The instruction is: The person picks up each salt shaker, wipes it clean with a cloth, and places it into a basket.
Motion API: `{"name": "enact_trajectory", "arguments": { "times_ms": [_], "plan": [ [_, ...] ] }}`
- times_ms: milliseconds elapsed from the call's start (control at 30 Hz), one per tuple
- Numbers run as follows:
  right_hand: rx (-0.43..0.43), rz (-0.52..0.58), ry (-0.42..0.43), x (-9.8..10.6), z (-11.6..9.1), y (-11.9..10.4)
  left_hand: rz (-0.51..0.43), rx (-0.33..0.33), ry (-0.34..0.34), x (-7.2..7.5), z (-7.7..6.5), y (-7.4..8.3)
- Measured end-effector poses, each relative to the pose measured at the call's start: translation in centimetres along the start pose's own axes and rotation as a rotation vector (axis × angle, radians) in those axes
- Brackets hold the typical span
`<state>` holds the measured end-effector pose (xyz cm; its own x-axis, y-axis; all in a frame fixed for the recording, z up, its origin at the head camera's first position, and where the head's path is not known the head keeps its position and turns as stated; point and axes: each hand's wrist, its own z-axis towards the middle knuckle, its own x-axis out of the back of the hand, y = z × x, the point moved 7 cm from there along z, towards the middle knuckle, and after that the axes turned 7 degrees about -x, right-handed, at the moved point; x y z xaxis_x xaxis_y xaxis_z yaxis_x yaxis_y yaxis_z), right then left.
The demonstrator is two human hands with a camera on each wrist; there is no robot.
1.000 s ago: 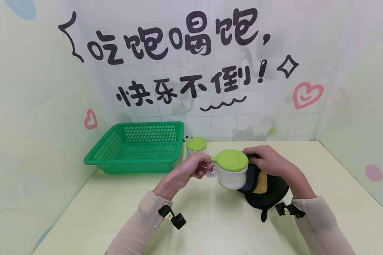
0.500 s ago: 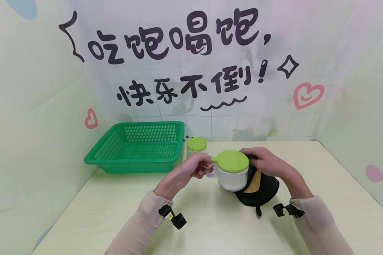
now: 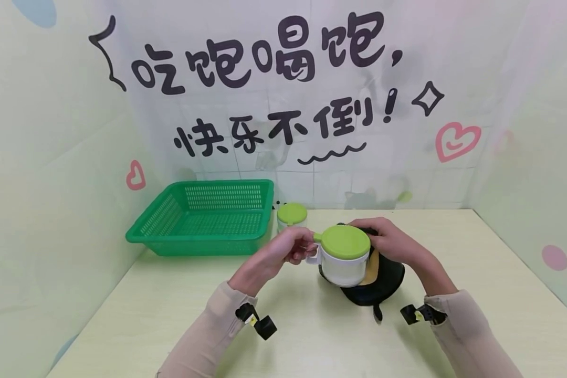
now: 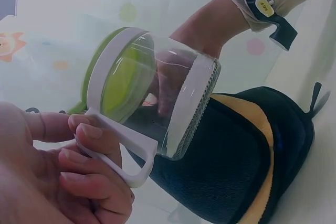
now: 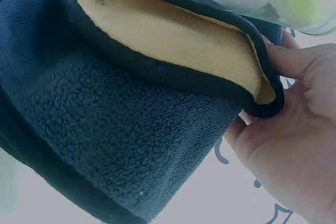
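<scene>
My left hand (image 3: 290, 247) holds a clear seasoning jar (image 3: 344, 270) by its white handle (image 4: 137, 174). The jar has a green lid (image 3: 346, 242), and a white layer lies at its base in the left wrist view. With its fingers and thumb, my right hand (image 3: 391, 239) pinches the edge of a folded cleaning cloth (image 3: 388, 278). Dark fleece (image 5: 121, 108) forms one side of the cloth and yellow material (image 5: 168, 40) the other, with black trim and a small loop. In the head view the cloth is right behind the jar, partly hidden by it.
A second green-lidded jar (image 3: 292, 212) stands at the back, partly hidden by my left hand. Left of it sits a green perforated basket (image 3: 198, 247) on the pale table (image 3: 283, 336). A printed curtain (image 3: 245, 105) hangs behind.
My right hand has brought the cloth leftward behind the jar, so more of the cloth is now covered. The left hand and jar have shifted only slightly.
</scene>
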<state>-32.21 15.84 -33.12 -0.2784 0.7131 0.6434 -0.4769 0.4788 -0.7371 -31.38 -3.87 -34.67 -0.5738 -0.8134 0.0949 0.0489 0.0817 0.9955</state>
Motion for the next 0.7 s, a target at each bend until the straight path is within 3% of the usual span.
{"name": "enact_trajectory", "arguments": {
  "times_ms": [267,500,700],
  "plan": [
    [0.006,0.124,-0.146,-1.2,0.0,0.8,-0.020,-0.012,-0.021,-0.4,0.0,0.3],
    [-0.006,0.182,-0.057,-0.7,0.1,1.1,-0.011,-0.009,-0.037,-0.7,0.1,0.3],
    [0.072,0.256,-0.130,-1.7,0.1,1.3,-0.042,-0.017,-0.005,-0.5,0.1,0.3]
  ]
}}
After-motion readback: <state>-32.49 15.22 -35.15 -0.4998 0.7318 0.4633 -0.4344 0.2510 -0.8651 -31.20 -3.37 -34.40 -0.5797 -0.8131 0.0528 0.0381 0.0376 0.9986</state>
